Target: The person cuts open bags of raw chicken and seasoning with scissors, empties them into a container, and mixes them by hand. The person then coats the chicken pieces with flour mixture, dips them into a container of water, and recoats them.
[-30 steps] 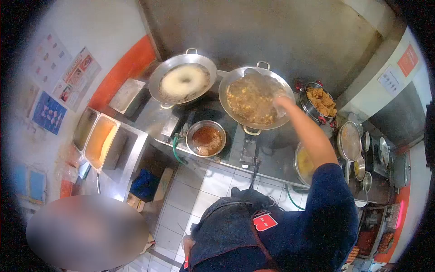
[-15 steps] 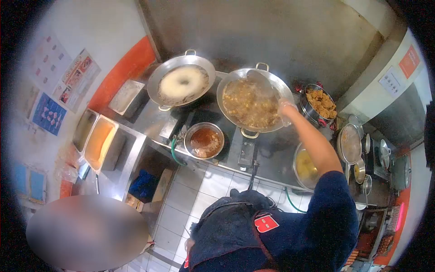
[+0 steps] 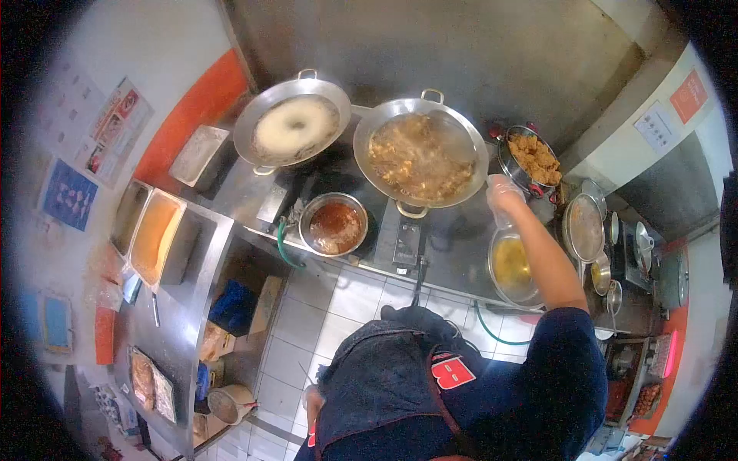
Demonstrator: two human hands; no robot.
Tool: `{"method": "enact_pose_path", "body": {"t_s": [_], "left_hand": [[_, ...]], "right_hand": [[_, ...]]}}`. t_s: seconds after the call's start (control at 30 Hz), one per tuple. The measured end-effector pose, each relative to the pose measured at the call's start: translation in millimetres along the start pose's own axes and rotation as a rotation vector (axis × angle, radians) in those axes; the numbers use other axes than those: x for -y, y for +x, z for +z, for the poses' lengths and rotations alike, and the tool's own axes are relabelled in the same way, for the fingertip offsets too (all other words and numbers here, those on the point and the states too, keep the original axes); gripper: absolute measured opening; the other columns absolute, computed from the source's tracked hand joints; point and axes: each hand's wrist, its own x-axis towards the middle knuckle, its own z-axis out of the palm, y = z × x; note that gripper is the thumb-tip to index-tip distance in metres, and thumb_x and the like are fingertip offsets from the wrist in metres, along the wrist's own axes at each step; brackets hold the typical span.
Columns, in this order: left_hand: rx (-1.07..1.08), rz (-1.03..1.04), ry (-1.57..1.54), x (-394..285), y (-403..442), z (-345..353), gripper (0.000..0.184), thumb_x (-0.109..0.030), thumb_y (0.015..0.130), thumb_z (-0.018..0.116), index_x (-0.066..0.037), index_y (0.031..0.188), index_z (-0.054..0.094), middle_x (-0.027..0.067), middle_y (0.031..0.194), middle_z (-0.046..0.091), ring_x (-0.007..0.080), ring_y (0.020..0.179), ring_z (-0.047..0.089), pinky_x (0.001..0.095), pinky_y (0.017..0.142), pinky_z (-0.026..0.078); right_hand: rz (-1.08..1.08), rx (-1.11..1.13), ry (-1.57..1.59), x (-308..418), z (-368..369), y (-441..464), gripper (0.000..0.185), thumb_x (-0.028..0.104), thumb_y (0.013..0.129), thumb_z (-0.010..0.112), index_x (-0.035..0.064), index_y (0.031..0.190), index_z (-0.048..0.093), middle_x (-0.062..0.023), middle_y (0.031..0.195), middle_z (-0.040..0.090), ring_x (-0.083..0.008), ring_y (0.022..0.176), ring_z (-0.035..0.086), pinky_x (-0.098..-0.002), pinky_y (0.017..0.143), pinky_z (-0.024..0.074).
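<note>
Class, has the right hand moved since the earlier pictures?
Yes: the right hand moved rightward, from over the right wok to just beyond its rim.

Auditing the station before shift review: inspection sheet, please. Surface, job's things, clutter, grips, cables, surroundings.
Surface: metal counter, crowded, bare patch right of centre.
Job's things: right wok with browned pieces in cloudy liquid; left wok with pale foam; bowl of red-brown sauce.
Clutter: cookware at far right; metal trays at left.
Grips: right grip in clear plastic, beside the right wok's rim, contents unclear; left grip partly hidden beside dark apron.
Cables: nothing seen for certain; green hose at counter's front.
Surroundings: posters, pale floor tiles.
</note>
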Motion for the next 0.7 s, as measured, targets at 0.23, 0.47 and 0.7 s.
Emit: {"method": "enact_pose_path", "body": {"t_s": [0.23, 0.47, 0.7], "left_hand": [[-0.075, 0.022, -0.068, -7, -1, -5, 0.044, -0.03, 0.078, 0.062, -0.002, 0.112, 0.062, 0.0224, 0.108, 0.065, 0.039, 0.097, 0.062, 0.0476, 0.084, 0.05], [0.017, -0.438, -0.188, 0, -3, -6, 0.039, -0.03, 0.084, 0.058, -0.001, 0.109, 0.063, 0.022, 0.105, 0.066, 0.0379, 0.098, 0.063, 0.0474, 0.082, 0.051], [-0.037, -0.159, -0.043, 3, -1, -7, 0.031, -0.026, 0.088, 0.049, -0.002, 0.093, 0.069, 0.0229, 0.097, 0.068, 0.0377, 0.092, 0.065, 0.049, 0.077, 0.05]], "right_hand": [[-0.07, -0.107, -0.005, -8, 79, 29, 0.013, 0.01, 0.074, 0.064, 0.0009, 0.081, 0.068, -0.0182, 0.083, 0.069, -0.037, 0.078, 0.068, -0.0425, 0.068, 0.0557], [-0.043, 0.081, 0.362, -27, 55, 28, 0.015, 0.016, 0.077, 0.062, 0.004, 0.081, 0.069, -0.0181, 0.08, 0.067, -0.0308, 0.07, 0.066, -0.0411, 0.06, 0.0521], [-0.092, -0.005, 0.098, 16, 13, -52, 0.023, 0.015, 0.082, 0.057, 0.0055, 0.1, 0.066, -0.0204, 0.096, 0.068, -0.0387, 0.09, 0.066, -0.0458, 0.078, 0.0522]]}}
